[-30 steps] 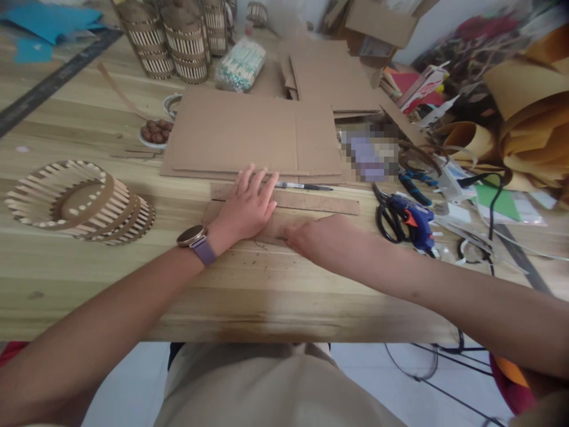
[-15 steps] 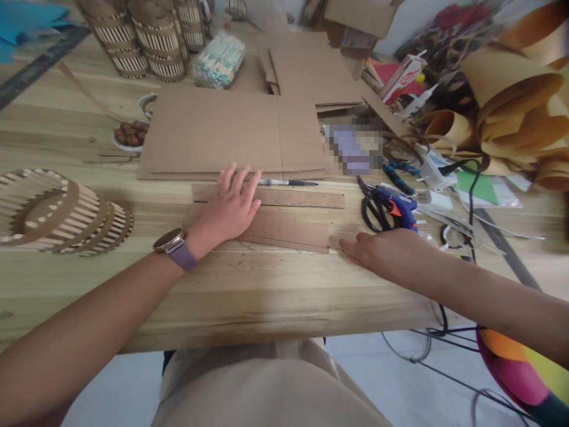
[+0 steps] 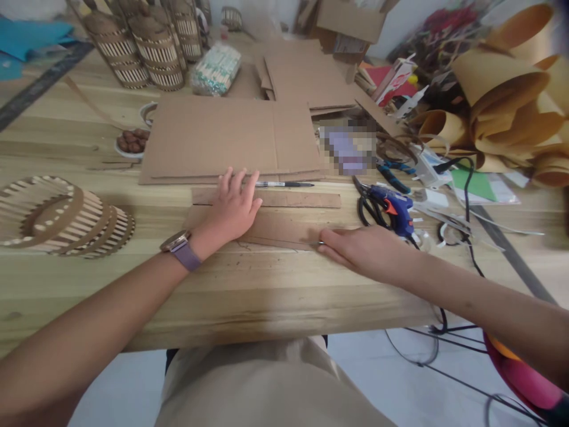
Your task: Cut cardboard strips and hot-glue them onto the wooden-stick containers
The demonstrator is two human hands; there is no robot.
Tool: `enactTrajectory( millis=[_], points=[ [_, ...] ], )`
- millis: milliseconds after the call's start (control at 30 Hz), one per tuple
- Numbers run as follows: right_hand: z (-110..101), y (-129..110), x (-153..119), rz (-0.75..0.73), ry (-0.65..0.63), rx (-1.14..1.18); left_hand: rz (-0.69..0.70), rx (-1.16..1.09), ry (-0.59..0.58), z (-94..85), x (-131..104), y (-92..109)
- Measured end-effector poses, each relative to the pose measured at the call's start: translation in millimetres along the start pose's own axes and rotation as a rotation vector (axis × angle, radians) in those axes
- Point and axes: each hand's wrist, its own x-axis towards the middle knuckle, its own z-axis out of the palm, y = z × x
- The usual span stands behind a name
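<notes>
With the left hand (image 3: 235, 209) spread upon it, the cardboard piece (image 3: 284, 228) reaches to the right hand (image 3: 358, 250), which pinches a mostly hidden metal-tipped tool (image 3: 320, 242); a dark line (image 3: 280, 241) already runs between both hands, but its two sides seem not yet separated.

We have room along the front of the table (image 3: 267, 302); beyond our right hand (image 3: 355, 249), scissors (image 3: 365, 193) and a glue gun (image 3: 402, 210) (close together) obstruct.
</notes>
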Motion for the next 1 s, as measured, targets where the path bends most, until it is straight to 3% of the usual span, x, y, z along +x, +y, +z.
enactTrajectory(
  millis=[267, 467, 667, 1000],
  points=[
    [-39.2, -56.6, 59.5, -0.09, 0.0, 0.093, -0.117, 0.133, 0.037, -31.1, -5.3, -37.0],
    [-51.1, -77.7, 100.0, -0.187, 0.097, 0.085, -0.103, 0.164, -0.001, -28.4, -14.0, -38.1],
    [-65.1, -87.8, 110.2, -0.209, 0.023, 0.123, -0.109, 0.128, -0.009, -20.7, -12.3, -43.3],
    [-65.3, -92.1, 114.8, -0.206, 0.009, 0.075, -0.098, 0.112, 0.011, -19.1, -14.2, -43.2]
  ],
)
